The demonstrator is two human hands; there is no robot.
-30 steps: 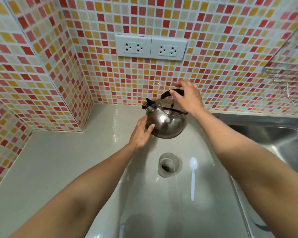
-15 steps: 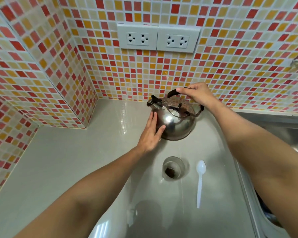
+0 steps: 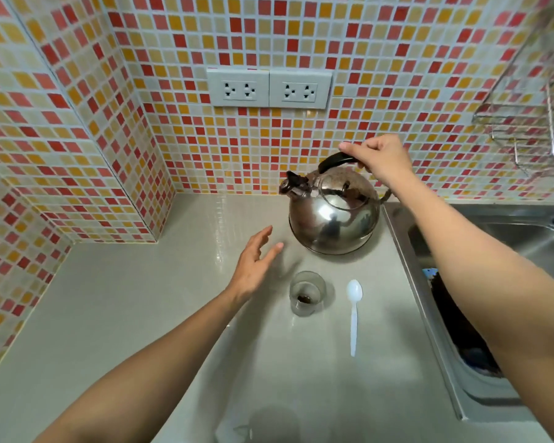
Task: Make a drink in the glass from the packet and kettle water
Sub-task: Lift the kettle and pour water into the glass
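Note:
A shiny steel kettle [image 3: 333,215] with a black handle and spout cap stands on the grey counter near the back wall. My right hand [image 3: 379,156] grips its black handle from above. My left hand [image 3: 253,263] hovers open just left of the kettle, not touching it. A small clear glass [image 3: 307,294] with dark powder at its bottom stands in front of the kettle. A white plastic spoon [image 3: 354,311] lies to the right of the glass. No packet is visible.
A steel sink [image 3: 506,251] lies to the right, with a dark item in a dish under my right arm. Two wall sockets [image 3: 269,88] sit above the kettle. A wire rack [image 3: 531,116] hangs at upper right. The tiled wall juts out at left.
My left hand has come off the kettle's side and drawn back to the left, fingers spread. My right hand has closed on the handle. The camera has shifted.

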